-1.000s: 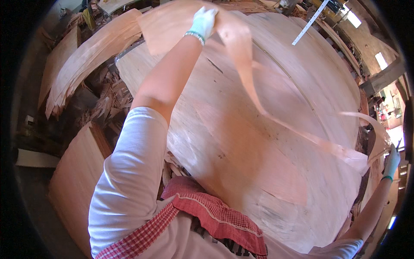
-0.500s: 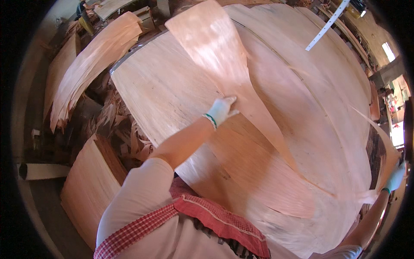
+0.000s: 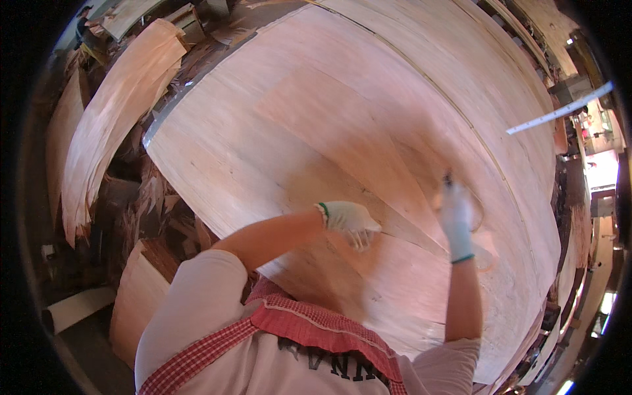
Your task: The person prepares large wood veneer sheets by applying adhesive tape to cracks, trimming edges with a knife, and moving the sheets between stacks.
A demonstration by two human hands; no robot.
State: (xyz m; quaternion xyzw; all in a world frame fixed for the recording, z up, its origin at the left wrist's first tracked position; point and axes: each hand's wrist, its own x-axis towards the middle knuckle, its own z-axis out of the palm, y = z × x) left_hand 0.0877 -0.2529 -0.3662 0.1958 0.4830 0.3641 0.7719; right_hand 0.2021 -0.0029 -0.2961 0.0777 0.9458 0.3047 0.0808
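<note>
A broad stack of thin, pale pinkish-brown wood veneer sheets point(image 3: 276, 158) lies before me. My left hand point(image 3: 352, 222), in a white glove with a green cuff, hovers at or just above the veneer; its fingers look apart and hold nothing I can see. To its right, my right hand point(image 3: 455, 214) is over the stack, gloved in white and smeared by motion. A small dark object point(image 3: 448, 178) juts from its fingers, too blurred to name. Beside that hand lies a thin curled veneer scrap point(image 3: 486, 245).
A bent pile of veneer point(image 3: 118, 112) stands at the far left, with torn scraps point(image 3: 158, 191) near it. A roll point(image 3: 79, 308) lies at the lower left. A white perforated strip point(image 3: 559, 108) hangs at the right. Another person point(image 3: 87, 27) works far back left.
The long narrow veneer piece has gone from the top of the stack. My right hand came in from the far right; my left hand moved nearer to me. The view shifted.
</note>
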